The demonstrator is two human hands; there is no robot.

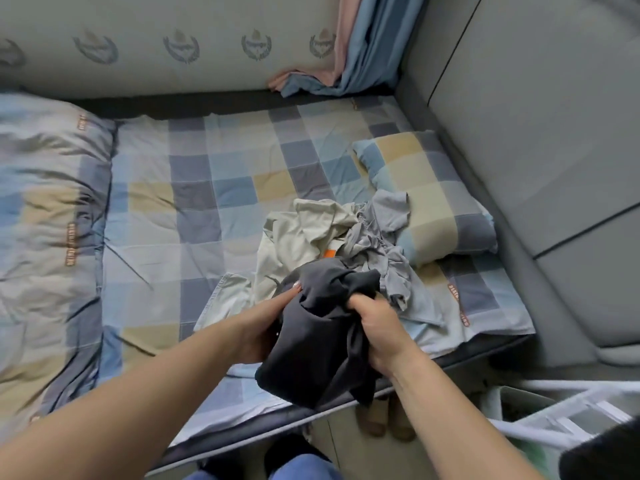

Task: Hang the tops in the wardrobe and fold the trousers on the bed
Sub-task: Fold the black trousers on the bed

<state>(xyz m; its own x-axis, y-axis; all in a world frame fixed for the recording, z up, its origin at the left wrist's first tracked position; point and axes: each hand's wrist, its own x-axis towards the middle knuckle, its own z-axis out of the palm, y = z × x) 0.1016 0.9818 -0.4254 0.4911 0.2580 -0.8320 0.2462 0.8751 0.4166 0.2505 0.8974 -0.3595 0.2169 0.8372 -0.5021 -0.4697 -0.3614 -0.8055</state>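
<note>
Fingers of both hands clutch dark garment [322,337]; left hand [258,327] half hidden; right hand [375,322] fisted.

You are holding a bunched dark grey garment [318,327] over the near edge of the bed [194,188]. Your right hand [375,332] is gripping a fistful of its cloth, while your left hand [265,329] is cupping its other side, fingertips reaching onto the top. Behind it, a cream garment [298,237] and a light grey one [384,233] are lying crumpled together, the grey one touching the checked pillow [433,199]. What may be a white basket [568,414] is sitting blurred at your lower right.
</note>
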